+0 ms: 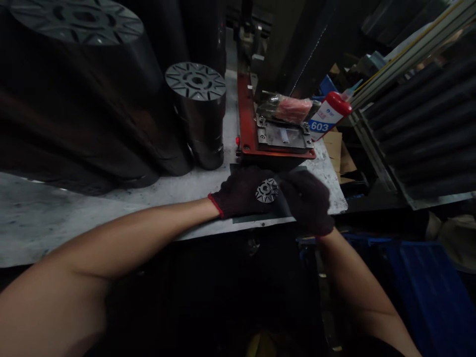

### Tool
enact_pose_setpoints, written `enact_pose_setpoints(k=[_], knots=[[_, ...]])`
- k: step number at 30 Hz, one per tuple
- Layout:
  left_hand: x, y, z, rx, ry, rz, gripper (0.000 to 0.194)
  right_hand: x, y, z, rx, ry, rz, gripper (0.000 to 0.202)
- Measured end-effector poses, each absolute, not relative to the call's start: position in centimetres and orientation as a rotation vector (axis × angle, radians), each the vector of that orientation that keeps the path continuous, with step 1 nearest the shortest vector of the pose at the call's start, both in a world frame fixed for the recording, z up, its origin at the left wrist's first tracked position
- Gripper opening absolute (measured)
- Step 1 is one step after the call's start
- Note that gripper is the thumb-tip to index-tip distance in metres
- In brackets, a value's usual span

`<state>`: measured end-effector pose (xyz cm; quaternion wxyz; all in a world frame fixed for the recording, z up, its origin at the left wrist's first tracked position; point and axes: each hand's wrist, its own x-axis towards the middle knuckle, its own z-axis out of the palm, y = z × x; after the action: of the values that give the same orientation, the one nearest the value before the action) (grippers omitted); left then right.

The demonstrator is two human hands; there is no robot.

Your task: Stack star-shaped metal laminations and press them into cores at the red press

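In dark knitted gloves with red cuffs, both of my hands are close together at the table's front edge. My left hand (pixel 243 191) is closed around a small round metal disc (pixel 267 190) with a raised star-like pattern and a ring at its middle. Just right of the disc is my right hand (pixel 307 198), its fingers curled and blurred; what it holds, if anything, I cannot make out. A dark flat mat (pixel 247 218) lies under the hands. Behind them stands a red-based fixture (pixel 277 154) with a metal plate (pixel 284 136) on top.
Tall dark stacks of similar discs (pixel 195 82) stand on the pale table (pixel 148 198) at the left. A pink wrapped item (pixel 293 109) lies on the fixture, beside a tilted red and white bottle (pixel 329 116) marked 603. Dark rolls (pixel 427 124) and blue crates (pixel 431 282) are at the right.
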<state>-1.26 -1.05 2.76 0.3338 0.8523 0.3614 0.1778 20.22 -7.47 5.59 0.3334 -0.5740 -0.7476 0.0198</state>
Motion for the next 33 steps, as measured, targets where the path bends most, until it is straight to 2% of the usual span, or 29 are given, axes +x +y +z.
enact_pose_setpoints(k=[2,4,6,8,10,12,15,18,21,25,28,29,31,33], knots=[[-1.8,-1.1,2.4,2.193,0.922,0.525,0.081,21.4,-4.5,7.7,-1.417,-2.092,-0.178,0.038],[-2.2,-1.1,2.1,2.174,0.913,0.540,0.094,22.4,-0.8,9.5,-1.370,-2.273,-0.285,0.050],[-2.4,-1.1,1.9,2.174,0.926,0.516,0.095,23.2,2.2,10.6,-1.316,-2.448,-0.325,0.055],[-2.5,-1.1,1.8,2.195,0.946,0.503,0.095,23.3,2.9,10.6,-1.262,-2.481,-0.321,0.049],[-2.5,-1.2,1.9,2.210,0.963,0.495,0.097,22.7,1.3,9.6,-1.261,-2.293,-0.245,0.040],[-2.3,-1.3,2.3,2.206,0.975,0.479,0.099,21.7,-1.9,7.8,-1.313,-1.965,-0.030,0.039],[-1.8,-1.3,3.4,2.214,0.982,0.414,0.082,20.3,-6.0,4.5,-1.406,-1.660,0.413,0.040],[-1.1,-1.3,4.5,2.239,0.979,0.350,0.054,19.6,-7.5,1.9,-1.466,-1.674,0.511,0.046],[-0.6,-1.3,4.9,2.257,0.988,0.341,0.048,19.5,-7.6,0.9,-1.473,-1.718,0.444,0.043],[-0.9,-1.1,3.9,2.260,0.940,0.417,0.045,20.1,-8.6,2.1,-1.371,-2.052,0.172,0.035],[-1.5,-0.9,2.5,2.222,0.881,0.481,0.057,21.1,-7.9,4.8,-1.254,-2.186,-0.065,0.018],[-1.7,-0.8,2.2,2.209,0.858,0.513,0.065,21.4,-6.9,5.9,-1.233,-2.194,-0.154,0.022],[-2.0,-0.7,1.7,2.198,0.819,0.578,0.080,22.1,-3.7,8.1,-1.225,-2.230,-0.313,0.046],[-2.2,-0.8,1.6,2.211,0.833,0.582,0.082,22.7,0.0,9.6,-1.229,-2.343,-0.345,0.052]])
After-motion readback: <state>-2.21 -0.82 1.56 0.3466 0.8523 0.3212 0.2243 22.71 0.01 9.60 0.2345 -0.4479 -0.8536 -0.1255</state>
